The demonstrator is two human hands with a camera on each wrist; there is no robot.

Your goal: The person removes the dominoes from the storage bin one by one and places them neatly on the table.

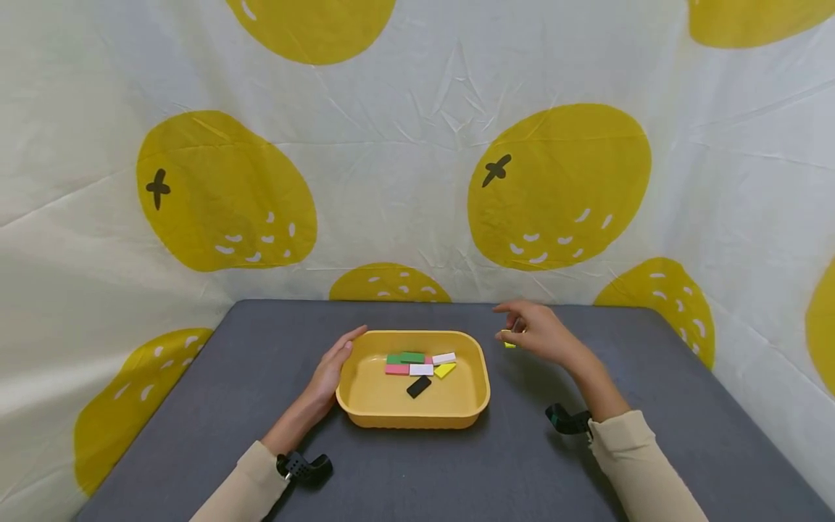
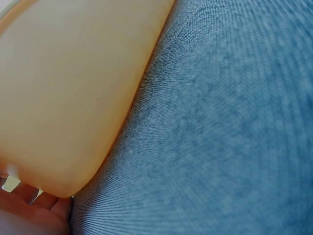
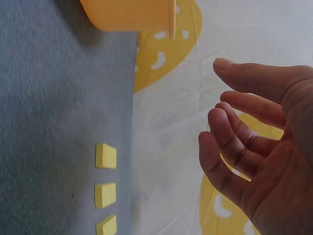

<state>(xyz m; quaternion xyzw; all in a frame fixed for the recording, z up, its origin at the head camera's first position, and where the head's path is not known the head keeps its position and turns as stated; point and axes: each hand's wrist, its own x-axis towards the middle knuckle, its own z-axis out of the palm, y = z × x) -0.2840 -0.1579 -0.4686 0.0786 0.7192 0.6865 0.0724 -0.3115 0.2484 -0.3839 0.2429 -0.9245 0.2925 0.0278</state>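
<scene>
A yellow plastic tub [image 1: 412, 420] stands on the grey table. My left hand [image 1: 329, 373] holds its left side near the far corner; its fingers [image 2: 32, 208] show past the tub's wall [image 2: 73, 93] in the left wrist view, the thumb hidden there. My right hand [image 1: 538, 333] hovers right of the tub, fingers loosely bent and apart, holding nothing [image 3: 259, 132]. Beneath it is a yellow block [image 1: 509, 344], partly covered by the hand in the head view. The right wrist view has several yellow blocks [image 3: 105, 195] in a row on the table.
Inside the tub lie green blocks [image 1: 412, 357], pink blocks [image 1: 396, 370], white blocks [image 1: 421, 370], a yellow piece [image 1: 445, 370] and a black block [image 1: 419, 386]. Behind the grey table [image 1: 424, 486] hangs a white cloth [image 1: 391, 196] printed with yellow fruit.
</scene>
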